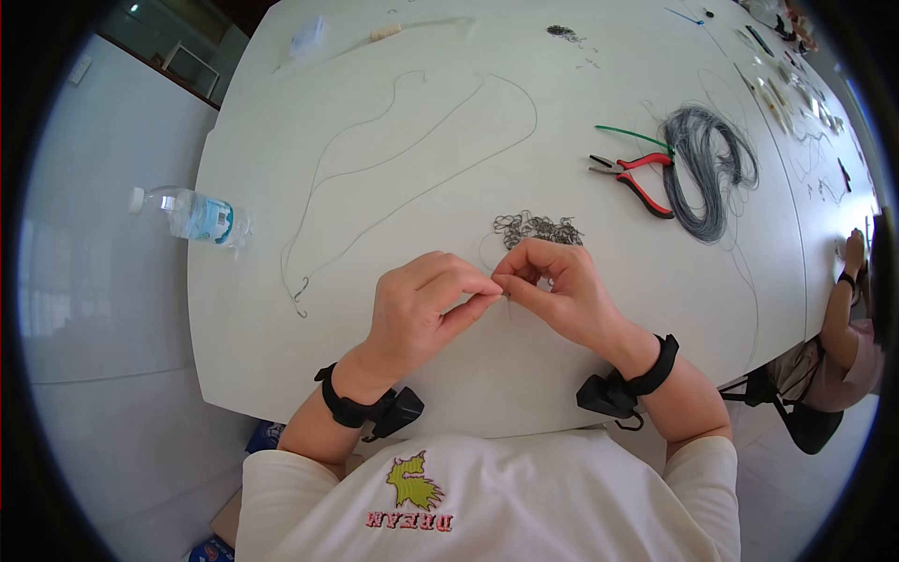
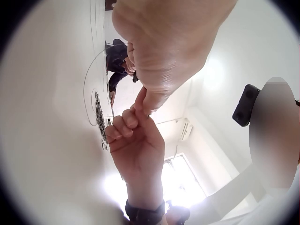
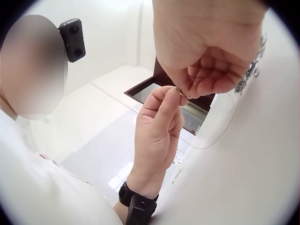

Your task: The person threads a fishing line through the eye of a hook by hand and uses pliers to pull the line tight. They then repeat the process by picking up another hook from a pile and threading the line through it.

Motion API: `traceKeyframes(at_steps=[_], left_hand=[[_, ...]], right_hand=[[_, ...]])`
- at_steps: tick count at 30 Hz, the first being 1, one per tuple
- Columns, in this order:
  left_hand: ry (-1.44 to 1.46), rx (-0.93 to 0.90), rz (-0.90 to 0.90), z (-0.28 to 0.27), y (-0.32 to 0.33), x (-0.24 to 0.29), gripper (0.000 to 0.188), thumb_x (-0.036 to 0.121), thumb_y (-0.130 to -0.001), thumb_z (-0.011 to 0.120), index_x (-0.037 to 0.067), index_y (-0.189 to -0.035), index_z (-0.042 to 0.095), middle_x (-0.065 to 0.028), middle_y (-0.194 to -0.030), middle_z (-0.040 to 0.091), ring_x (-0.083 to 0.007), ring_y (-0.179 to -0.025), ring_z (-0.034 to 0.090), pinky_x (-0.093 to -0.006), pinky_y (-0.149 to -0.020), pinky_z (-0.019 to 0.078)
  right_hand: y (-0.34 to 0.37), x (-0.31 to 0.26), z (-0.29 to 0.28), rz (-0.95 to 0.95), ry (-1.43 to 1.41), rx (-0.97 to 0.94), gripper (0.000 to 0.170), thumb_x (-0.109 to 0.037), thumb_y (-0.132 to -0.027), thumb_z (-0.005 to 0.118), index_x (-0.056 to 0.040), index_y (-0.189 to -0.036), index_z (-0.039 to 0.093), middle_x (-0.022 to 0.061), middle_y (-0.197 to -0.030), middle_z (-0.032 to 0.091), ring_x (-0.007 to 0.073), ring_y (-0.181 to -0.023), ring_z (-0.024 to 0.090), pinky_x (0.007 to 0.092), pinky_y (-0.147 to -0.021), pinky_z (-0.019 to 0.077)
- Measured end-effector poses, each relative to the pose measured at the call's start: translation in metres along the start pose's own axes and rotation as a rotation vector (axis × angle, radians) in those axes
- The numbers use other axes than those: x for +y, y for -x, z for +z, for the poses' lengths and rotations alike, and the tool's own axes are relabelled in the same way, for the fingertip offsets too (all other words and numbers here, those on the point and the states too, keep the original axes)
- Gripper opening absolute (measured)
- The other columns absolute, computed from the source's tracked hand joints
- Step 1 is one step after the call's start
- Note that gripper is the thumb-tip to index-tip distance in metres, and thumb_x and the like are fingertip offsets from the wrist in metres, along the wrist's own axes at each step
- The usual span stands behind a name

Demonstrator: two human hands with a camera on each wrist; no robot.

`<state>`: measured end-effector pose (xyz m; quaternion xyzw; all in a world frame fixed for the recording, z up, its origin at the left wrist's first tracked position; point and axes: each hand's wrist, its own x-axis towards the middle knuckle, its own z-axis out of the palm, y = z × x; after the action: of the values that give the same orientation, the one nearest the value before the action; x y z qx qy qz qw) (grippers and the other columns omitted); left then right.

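Observation:
In front of the chest my two hands meet, fingertips touching. My left hand (image 1: 417, 304) pinches a small metal fish hook (image 3: 179, 91) between thumb and forefinger; most of it is hidden by the fingers. Thumb and forefinger of my right hand (image 1: 562, 290) pinch thin clear fishing line (image 3: 213, 145) right beside it, the other fingers loosely curled. The line bows out from the fingertips in a loose loop. Just beyond the right hand lies a pile of dark metal hooks (image 1: 538, 229) on the white table (image 1: 421, 206).
Tied line with two hooks (image 1: 301, 298) lies at left, near a water bottle (image 1: 208, 217). Red-handled pliers (image 1: 646, 178) and a grey line bundle (image 1: 698, 173) are at right. Small dark pieces (image 1: 562, 32) lie farther back. Another person (image 1: 847, 347) sits at far right.

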<state>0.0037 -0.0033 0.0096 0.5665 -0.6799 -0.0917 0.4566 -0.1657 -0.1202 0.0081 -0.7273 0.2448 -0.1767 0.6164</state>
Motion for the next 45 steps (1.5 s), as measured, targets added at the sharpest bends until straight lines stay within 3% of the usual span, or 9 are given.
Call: traceKeyframes(at_steps=[5, 11, 16, 19, 22, 29, 31, 34, 45], left_hand=[[0.009, -0.024, 0.024, -0.002, 0.0, 0.0, 0.021, -0.006, -0.076, 0.078, 0.008, -0.089, 0.069, -0.0022, -0.079, 0.067, -0.0147, -0.062, 0.057, -0.0272, -0.049, 0.0398], [0.279, -0.079, -0.213, -0.008, 0.007, 0.0, 0.012, -0.004, -0.089, 0.067, 0.007, -0.094, 0.064, -0.0025, -0.095, 0.065, -0.0075, -0.067, 0.052, -0.0218, -0.057, 0.0394], [0.732, 0.143, -0.428, -0.001, 0.004, 0.009, 0.005, 0.011, -0.103, 0.053, 0.007, -0.106, 0.053, -0.0032, -0.098, 0.06, -0.004, -0.073, 0.045, -0.0175, -0.063, 0.0359], [0.919, 0.126, -0.621, -0.007, 0.004, 0.007, 0.006, 0.015, -0.105, 0.05, 0.009, -0.106, 0.052, -0.0026, -0.096, 0.059, -0.0042, -0.07, 0.043, -0.0177, -0.061, 0.0341], [1.003, 0.112, -0.615, -0.005, 0.009, -0.002, 0.006, 0.015, -0.105, 0.049, 0.01, -0.105, 0.051, -0.0034, -0.096, 0.061, -0.0042, -0.069, 0.042, -0.0184, -0.059, 0.0331], [0.685, 0.04, -0.631, -0.005, 0.008, -0.002, 0.001, 0.007, -0.101, 0.055, 0.007, -0.102, 0.056, -0.0019, -0.091, 0.062, -0.006, -0.079, 0.057, -0.0189, -0.067, 0.0429], [0.548, -0.069, -0.692, -0.003, 0.01, -0.004, 0.005, 0.006, -0.097, 0.065, 0.005, -0.1, 0.062, 0.0019, -0.083, 0.065, -0.0023, -0.07, 0.054, -0.0175, -0.061, 0.0417], [0.414, -0.127, -0.666, 0.0, 0.006, -0.001, 0.003, 0.004, -0.093, 0.069, 0.004, -0.095, 0.066, 0.0025, -0.078, 0.065, -0.003, -0.062, 0.051, -0.019, -0.057, 0.0404], [0.313, -0.203, -0.57, 0.008, 0.006, -0.01, 0.006, 0.0, -0.088, 0.073, 0.003, -0.09, 0.068, -0.0031, -0.077, 0.063, -0.0093, -0.062, 0.055, -0.0237, -0.054, 0.044]], right_hand=[[0.001, 0.003, 0.0, 0.06, -0.047, -0.031, 0.011, -0.012, -0.089, 0.069, -0.0011, -0.09, 0.069, 0.001, -0.073, 0.066, 0.0066, -0.063, 0.055, 0.0244, -0.059, 0.0453], [0.002, 0.004, 0.0, 0.144, -0.3, -0.118, 0.01, -0.012, -0.09, 0.069, -0.0021, -0.093, 0.069, -0.0008, -0.076, 0.067, 0.0045, -0.066, 0.056, 0.0231, -0.06, 0.0453], [0.004, -0.001, 0.004, -0.051, -0.003, -0.104, 0.005, -0.01, -0.089, 0.07, -0.0052, -0.088, 0.07, 0.0015, -0.074, 0.067, 0.0095, -0.064, 0.06, 0.0252, -0.058, 0.0478], [0.005, 0.0, 0.009, -0.215, 0.172, -0.099, 0.002, -0.008, -0.086, 0.07, -0.0073, -0.084, 0.07, 0.0043, -0.07, 0.064, 0.0162, -0.062, 0.063, 0.0285, -0.057, 0.0496], [0.005, 0.005, 0.008, -0.255, 0.22, -0.152, 0.005, -0.004, -0.083, 0.071, -0.0069, -0.086, 0.072, 0.0048, -0.076, 0.065, 0.0165, -0.064, 0.065, 0.0285, -0.055, 0.053], [0.011, 0.01, 0.005, -0.215, 0.269, -0.259, 0.006, -0.009, -0.083, 0.071, -0.0066, -0.088, 0.069, 0.0068, -0.079, 0.065, 0.0211, -0.062, 0.065, 0.0339, -0.058, 0.0517], [0.012, -0.005, 0.003, -0.123, 0.262, -0.078, 0.019, -0.013, -0.084, 0.072, -0.0035, -0.099, 0.066, 0.0088, -0.08, 0.065, 0.0206, -0.064, 0.065, 0.0336, -0.059, 0.0525], [0.006, -0.008, -0.008, 0.015, 0.15, -0.081, 0.028, -0.016, -0.085, 0.072, 0.0, -0.106, 0.063, 0.0105, -0.085, 0.067, 0.0192, -0.067, 0.067, 0.032, -0.06, 0.0534], [0.002, -0.002, -0.013, 0.311, -0.164, -0.15, 0.016, -0.008, -0.087, 0.063, 0.0035, -0.098, 0.066, 0.0108, -0.079, 0.071, 0.0161, -0.066, 0.068, 0.0298, -0.061, 0.054]])
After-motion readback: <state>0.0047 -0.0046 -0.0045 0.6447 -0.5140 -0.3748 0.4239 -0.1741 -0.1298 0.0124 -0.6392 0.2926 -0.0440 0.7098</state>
